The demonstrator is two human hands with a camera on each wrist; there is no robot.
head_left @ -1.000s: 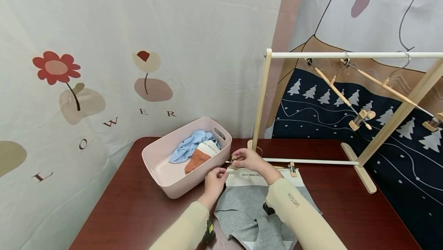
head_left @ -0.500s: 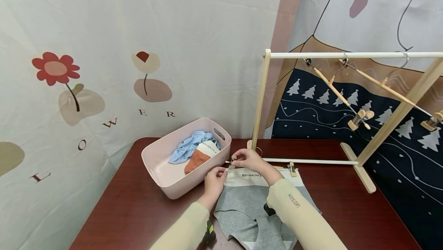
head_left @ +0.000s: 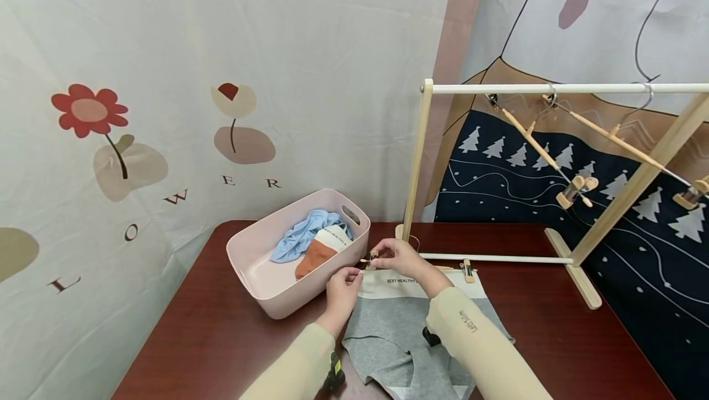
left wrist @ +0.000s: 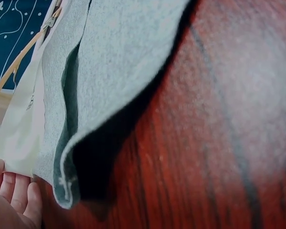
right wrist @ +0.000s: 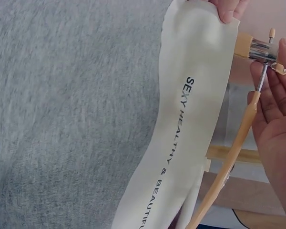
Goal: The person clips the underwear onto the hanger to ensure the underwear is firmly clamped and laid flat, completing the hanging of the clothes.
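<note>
Grey and cream, the shirt lies in the head view toward the near edge of the tabletop, with the basket at the far left corner and the rack along the far edge. In the left wrist view, the left hand pinches the shirt's cream corner between thumb and fingers. In the right wrist view, the right hand pinches the clip on the hanger; whether it grips cloth, I cannot tell.
</note>
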